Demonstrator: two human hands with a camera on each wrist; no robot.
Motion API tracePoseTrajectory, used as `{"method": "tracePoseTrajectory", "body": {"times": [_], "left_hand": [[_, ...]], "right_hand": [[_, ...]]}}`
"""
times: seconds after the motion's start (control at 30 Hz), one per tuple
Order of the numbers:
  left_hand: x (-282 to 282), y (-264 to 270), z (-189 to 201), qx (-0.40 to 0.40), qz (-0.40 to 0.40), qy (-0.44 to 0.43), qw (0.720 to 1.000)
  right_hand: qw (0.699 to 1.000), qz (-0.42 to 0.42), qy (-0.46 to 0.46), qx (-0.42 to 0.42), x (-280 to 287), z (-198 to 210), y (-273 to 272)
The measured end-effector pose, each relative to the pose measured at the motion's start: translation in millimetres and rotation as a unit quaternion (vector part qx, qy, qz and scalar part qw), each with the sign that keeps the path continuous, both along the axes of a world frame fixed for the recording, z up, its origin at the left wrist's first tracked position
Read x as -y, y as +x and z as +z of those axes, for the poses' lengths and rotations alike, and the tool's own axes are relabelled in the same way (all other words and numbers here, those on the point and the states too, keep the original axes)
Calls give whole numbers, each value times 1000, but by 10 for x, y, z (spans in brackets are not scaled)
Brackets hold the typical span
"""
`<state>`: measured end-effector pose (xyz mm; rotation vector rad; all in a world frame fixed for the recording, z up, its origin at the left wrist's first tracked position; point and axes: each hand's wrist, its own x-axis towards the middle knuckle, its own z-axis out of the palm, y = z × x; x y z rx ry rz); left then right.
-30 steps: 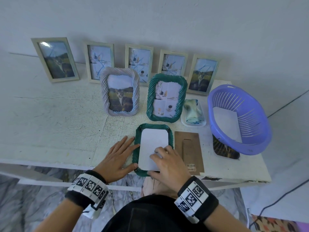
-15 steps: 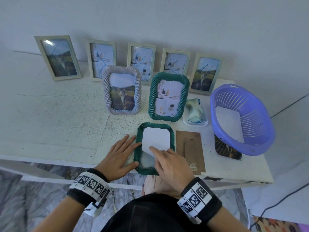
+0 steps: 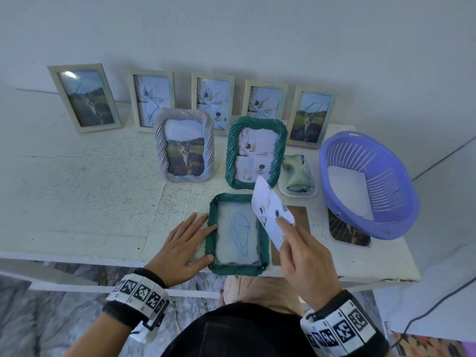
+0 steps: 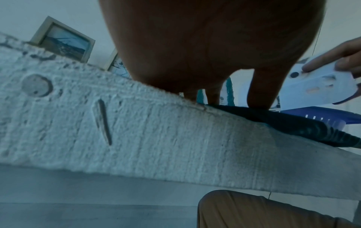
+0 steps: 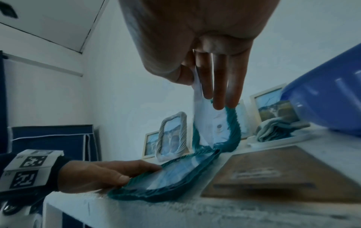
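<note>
A green rope-edged picture frame (image 3: 263,240) lies face down at the table's front edge, its glass marked with blue scribble. My left hand (image 3: 184,244) lies flat beside it, fingers straight, touching the frame's left rim (image 5: 136,182). My right hand (image 3: 300,253) holds a printed photo card (image 3: 270,210) above the frame's right side, pinched between thumb and fingers (image 5: 207,80). The card (image 4: 320,81) is tilted, its printed side up. A brown backing board (image 3: 298,217) lies to the right of the frame, partly hidden by the card and hand.
A purple basket (image 3: 368,184) holding a white sheet sits at the right on a dark photo (image 3: 347,230). A folded cloth on a white tray (image 3: 297,176) lies behind the board. Two rope-edged frames (image 3: 184,148) and several plain frames (image 3: 85,97) stand toward the wall.
My right hand slid the white card off the frame's back, lifted it and turned its printed side up. The scribbled glass now shows. The left hand stayed beside the frame.
</note>
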<state>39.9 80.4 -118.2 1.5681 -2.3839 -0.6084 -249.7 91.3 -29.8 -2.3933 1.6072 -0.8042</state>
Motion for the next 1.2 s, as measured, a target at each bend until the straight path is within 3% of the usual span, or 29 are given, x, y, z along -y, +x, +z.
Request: {"method": "tracePoseTrajectory", "body": {"times": [0.1, 0.27, 0.43, 0.6, 0.7, 0.83, 0.97, 1.2], "left_hand": [[4, 4, 5, -14, 0, 6, 1000], [112, 4, 161, -44, 31, 38, 998], [472, -315, 468, -90, 12, -38, 995], [876, -1175, 737, -117, -135, -98, 979], [1073, -1753, 803, -71, -193, -131, 970], [1268, -2290, 861, 48, -184, -118, 975], [1390, -2441, 852, 73, -173, -110, 976], [1506, -2395, 936, 0, -187, -89, 978]], "right_hand": [[999, -18, 0, 28, -83, 19, -238], [987, -41, 92, 129, -378, -20, -642], [979, -132, 120, 102, -579, -235, -958], [965, -205, 157, 45, -678, -400, -1224], [958, -224, 178, 3, -702, -364, -1299], [950, -231, 207, -43, -730, -358, -1364], [943, -236, 225, -70, -772, -345, -1411], [940, -245, 221, -93, -435, -288, -1526]]}}
